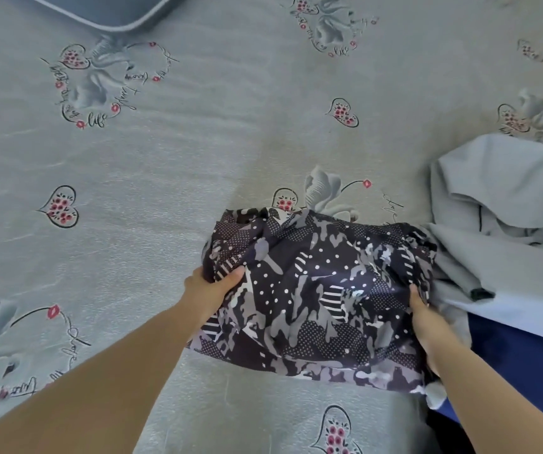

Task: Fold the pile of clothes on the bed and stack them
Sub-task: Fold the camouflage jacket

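Left hand: left hand [211, 284] grips the left edge of the patterned garment [316, 299], thumb on top of the cloth, fingers tucked out of sight beneath it; forearm stretched forward from the lower left.
Right hand: right hand [427, 326] holds the garment's right edge, thumb lying along the fabric, fingers hidden under the fold; forearm reaching in from the lower right.
Garment: dark, dotted and camouflage-like print, bunched between the two hands, resting on the bed [165, 165] near its front edge.
Beside it: pale grey clothing [499, 204] heaped just to the right, touching the garment's right side.
Far corner: blue pillow [109, 8] at the top left, well apart.
Bed cover: grey sheet printed with hearts and script.
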